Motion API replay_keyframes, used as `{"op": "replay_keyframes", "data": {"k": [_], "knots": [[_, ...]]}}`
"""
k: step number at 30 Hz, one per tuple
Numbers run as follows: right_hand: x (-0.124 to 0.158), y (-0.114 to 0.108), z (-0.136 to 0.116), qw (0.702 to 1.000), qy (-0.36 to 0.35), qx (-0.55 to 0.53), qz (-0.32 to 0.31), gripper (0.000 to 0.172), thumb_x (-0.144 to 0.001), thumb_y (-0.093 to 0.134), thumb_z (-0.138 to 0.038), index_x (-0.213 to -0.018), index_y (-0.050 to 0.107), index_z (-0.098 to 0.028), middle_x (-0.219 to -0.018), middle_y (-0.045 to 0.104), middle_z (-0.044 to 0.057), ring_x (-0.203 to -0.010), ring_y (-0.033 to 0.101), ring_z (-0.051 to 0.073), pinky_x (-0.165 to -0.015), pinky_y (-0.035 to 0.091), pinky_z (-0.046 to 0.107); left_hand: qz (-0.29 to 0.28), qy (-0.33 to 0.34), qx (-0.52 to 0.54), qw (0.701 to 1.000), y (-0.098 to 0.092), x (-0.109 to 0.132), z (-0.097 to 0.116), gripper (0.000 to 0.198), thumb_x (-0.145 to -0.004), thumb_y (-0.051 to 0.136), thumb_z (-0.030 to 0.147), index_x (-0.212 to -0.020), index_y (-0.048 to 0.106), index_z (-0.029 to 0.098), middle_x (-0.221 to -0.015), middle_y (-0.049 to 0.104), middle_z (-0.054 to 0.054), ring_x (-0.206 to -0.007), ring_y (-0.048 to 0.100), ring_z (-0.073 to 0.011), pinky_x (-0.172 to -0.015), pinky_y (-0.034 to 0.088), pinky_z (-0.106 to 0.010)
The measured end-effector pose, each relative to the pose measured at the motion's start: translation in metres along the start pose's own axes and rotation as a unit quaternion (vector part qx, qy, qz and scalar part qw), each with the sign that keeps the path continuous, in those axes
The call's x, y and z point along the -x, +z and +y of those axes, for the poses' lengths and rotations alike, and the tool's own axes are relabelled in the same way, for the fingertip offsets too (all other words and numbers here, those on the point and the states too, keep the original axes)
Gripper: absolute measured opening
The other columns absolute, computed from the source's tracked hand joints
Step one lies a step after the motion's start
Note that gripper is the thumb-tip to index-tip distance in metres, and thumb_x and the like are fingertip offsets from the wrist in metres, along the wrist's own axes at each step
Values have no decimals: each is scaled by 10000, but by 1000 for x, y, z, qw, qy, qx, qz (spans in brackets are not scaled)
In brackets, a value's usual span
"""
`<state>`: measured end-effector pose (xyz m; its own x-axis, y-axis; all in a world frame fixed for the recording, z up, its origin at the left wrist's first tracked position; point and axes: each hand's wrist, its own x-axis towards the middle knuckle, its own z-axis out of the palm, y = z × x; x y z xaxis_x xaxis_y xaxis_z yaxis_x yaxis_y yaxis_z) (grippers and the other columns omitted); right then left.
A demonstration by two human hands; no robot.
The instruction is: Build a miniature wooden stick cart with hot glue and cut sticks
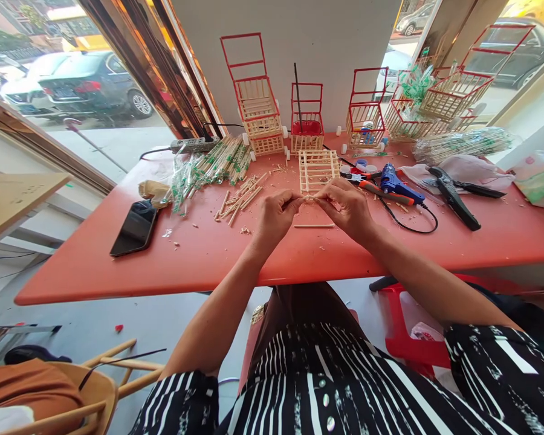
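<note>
Over the red table, my left hand (278, 211) and my right hand (344, 205) pinch the two ends of a short wooden stick (309, 197), fingertips close together. Just beyond them stands a small slatted frame (318, 171) made of pale sticks. One loose stick (314, 226) lies on the table below my hands. To the left of my left hand is a pile of cut sticks (240, 202) among small chips. A blue glue gun (401, 186) and orange-handled pliers (362, 179) lie beyond my right hand.
Several miniature stick carts with red handles, such as this tall one (256, 96), line the back. Bagged sticks (217, 163) and a phone (135, 228) lie left. A black-handled cutter (456, 196) and tissue pack (539, 178) are right. The red table (199, 266) has a rounded front edge.
</note>
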<state>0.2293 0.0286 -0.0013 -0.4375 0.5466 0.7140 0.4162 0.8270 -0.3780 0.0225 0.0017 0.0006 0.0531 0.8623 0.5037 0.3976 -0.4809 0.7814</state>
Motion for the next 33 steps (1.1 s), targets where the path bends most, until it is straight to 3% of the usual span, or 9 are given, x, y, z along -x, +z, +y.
{"op": "replay_keyframes", "data": {"k": [33], "knots": [[0,0,2,1000,-12,-13,3,334,-1119,572,-454,-895,690,-237,-864,643,42,-851,597,214,-798,465,367,1,-4,-22,1000,0,1,0,155,-915,692,213,-768,737,195,-699,671,4,-692,608,-158,-701,443,-285]]}}
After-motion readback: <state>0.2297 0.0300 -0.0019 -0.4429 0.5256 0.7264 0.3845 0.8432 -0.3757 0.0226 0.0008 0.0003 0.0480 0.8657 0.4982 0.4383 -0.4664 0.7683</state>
